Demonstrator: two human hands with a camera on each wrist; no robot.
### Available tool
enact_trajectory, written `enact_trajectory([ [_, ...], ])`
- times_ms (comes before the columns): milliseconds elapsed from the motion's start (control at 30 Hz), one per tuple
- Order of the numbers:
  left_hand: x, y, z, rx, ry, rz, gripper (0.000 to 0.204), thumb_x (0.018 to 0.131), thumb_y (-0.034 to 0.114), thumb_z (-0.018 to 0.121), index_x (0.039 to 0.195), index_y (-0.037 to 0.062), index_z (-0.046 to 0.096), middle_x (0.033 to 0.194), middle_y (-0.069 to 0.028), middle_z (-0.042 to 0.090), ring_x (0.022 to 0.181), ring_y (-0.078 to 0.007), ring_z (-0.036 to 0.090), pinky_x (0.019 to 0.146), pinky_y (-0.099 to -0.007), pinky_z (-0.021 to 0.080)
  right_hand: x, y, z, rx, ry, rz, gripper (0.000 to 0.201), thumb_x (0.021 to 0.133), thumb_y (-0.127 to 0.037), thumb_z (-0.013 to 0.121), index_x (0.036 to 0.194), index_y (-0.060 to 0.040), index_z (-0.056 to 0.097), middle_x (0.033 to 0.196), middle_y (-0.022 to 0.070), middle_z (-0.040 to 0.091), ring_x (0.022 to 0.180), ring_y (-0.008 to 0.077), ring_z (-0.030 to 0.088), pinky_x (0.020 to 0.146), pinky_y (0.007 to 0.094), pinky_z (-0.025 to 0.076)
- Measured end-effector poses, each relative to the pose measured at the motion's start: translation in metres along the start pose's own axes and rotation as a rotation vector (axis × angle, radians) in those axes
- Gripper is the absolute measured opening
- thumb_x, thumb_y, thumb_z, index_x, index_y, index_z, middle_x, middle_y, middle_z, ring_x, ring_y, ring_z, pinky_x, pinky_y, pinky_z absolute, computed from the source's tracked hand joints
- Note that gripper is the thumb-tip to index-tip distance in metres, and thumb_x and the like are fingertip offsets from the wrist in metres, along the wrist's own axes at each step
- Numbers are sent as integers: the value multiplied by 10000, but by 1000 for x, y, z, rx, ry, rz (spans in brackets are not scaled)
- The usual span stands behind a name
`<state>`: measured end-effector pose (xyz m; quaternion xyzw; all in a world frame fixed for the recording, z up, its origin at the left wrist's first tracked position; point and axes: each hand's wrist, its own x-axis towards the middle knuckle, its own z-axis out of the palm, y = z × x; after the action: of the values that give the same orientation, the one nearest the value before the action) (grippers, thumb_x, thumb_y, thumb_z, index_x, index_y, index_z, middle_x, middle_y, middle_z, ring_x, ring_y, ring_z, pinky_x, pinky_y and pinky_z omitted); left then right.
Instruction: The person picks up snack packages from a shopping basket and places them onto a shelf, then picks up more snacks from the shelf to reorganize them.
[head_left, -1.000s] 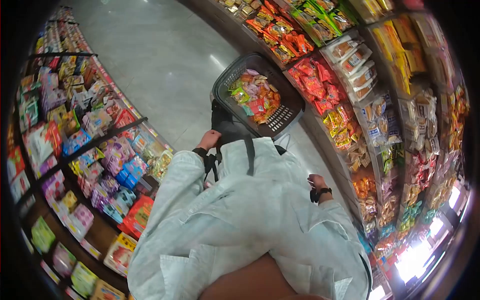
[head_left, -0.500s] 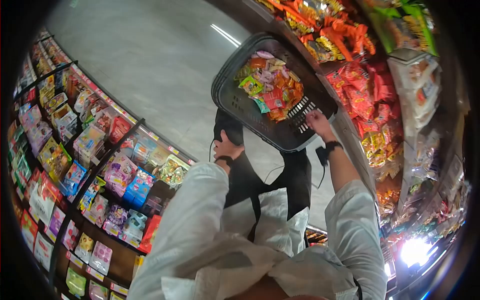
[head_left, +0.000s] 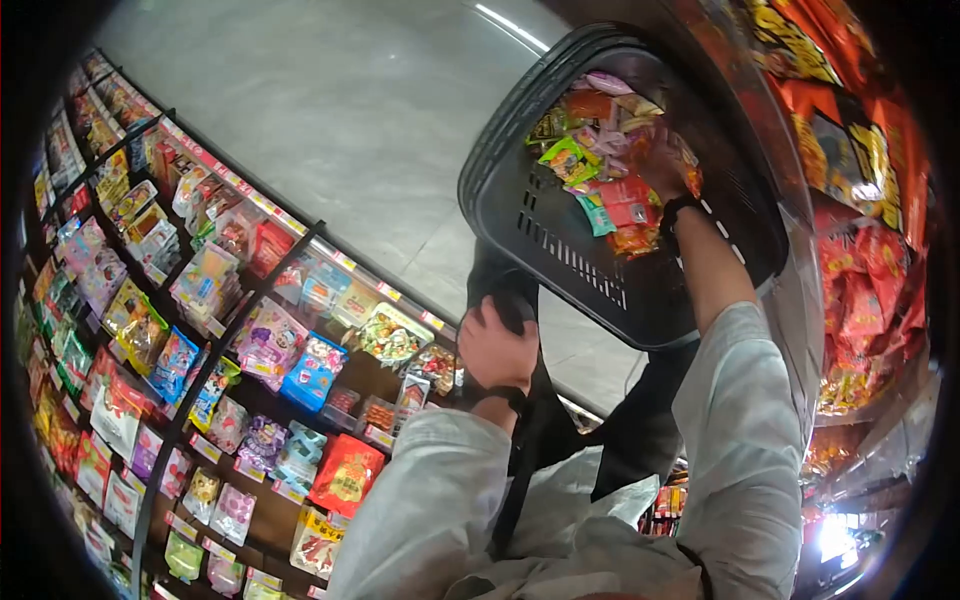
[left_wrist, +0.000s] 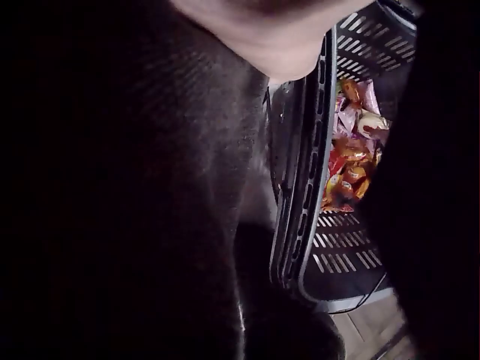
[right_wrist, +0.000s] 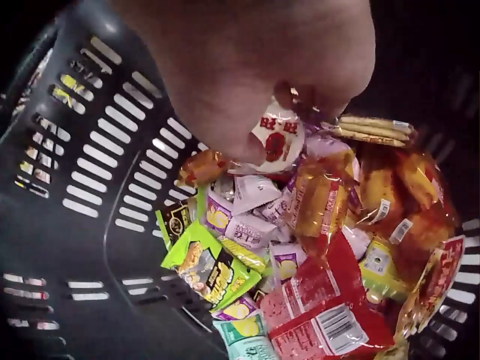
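A black shopping basket (head_left: 560,262) holds a pile of wrapped snacks (head_left: 622,204). Inside it, my right hand (head_left: 660,165) reaches down among the packets. The right wrist view has that hand (right_wrist: 262,67) over the pile, thumb and fingers about a white packet with red print (right_wrist: 276,146). Beside this lie a green packet (right_wrist: 210,266), a red packet (right_wrist: 319,307) and orange-brown ones. My left hand (head_left: 497,345) rests with relaxed fingers on the dark-trousered knee, left of the basket. In the left wrist view only part of the left hand (left_wrist: 270,37) shows at the top.
Shelves of bagged snacks (head_left: 265,345) line the left side, with a dark divider rail. At the right, close to the basket, stand bins of red and orange packets (head_left: 865,285). Grey floor (head_left: 330,130) lies between.
The right hand has moved from the basket's near right side into the snack pile. The basket appears nearer and farther right. The left hand stays at the knee.
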<state>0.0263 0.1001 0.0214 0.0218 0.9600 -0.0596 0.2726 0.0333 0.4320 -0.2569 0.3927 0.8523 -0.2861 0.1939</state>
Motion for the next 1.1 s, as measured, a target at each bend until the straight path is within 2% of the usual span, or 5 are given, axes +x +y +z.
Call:
enact_trajectory([
  [200, 3, 0, -3, 13, -46, -24, 701, 753, 386, 746, 1351, 61, 580, 1238, -189, 599, 1171, -409, 575, 986, -519, 475, 41, 53, 69, -46, -134, 213, 1249, 716, -583, 833, 1610, -18, 167, 1634, 262, 241, 1551, 427, 162, 1268, 508, 195],
  [467, 8, -9, -3, -21, -58, -24, 695, 752, 354, 760, 1342, 30, 588, 1250, -210, 597, 1173, -426, 571, 1005, -528, 471, 43, 21, 64, 172, 15, 70, 1297, 650, -564, 890, 1596, -68, 154, 1564, 279, 272, 1442, 486, 294, 1204, 588, 250],
  [633, 5, -11, -1, -21, -51, -13, 691, 756, 348, 764, 1339, 21, 589, 1262, -220, 595, 1168, -433, 574, 1008, -532, 471, 41, -13, 72, -144, 69, 335, 1183, 658, -489, 924, 1499, -50, 217, 1560, 308, 342, 1482, 461, 314, 1212, 522, 312],
  [733, 5, -8, 0, -3, -52, -11, 685, 761, 347, 761, 1339, 23, 589, 1266, -217, 592, 1164, -432, 576, 1003, -534, 474, 43, -5, 67, 213, -42, 477, 1194, 672, -533, 910, 1492, -19, 211, 1579, 313, 328, 1452, 445, 393, 1200, 472, 359],
  [1100, 6, 3, -6, 34, -13, 12, 702, 756, 367, 764, 1355, 47, 590, 1273, -203, 612, 1172, -414, 591, 1022, -501, 481, 13, 32, 73, 291, -254, 36, 872, 762, -388, 841, 1452, 2, 478, 1318, 242, 646, 1257, 386, 613, 1064, 455, 472],
])
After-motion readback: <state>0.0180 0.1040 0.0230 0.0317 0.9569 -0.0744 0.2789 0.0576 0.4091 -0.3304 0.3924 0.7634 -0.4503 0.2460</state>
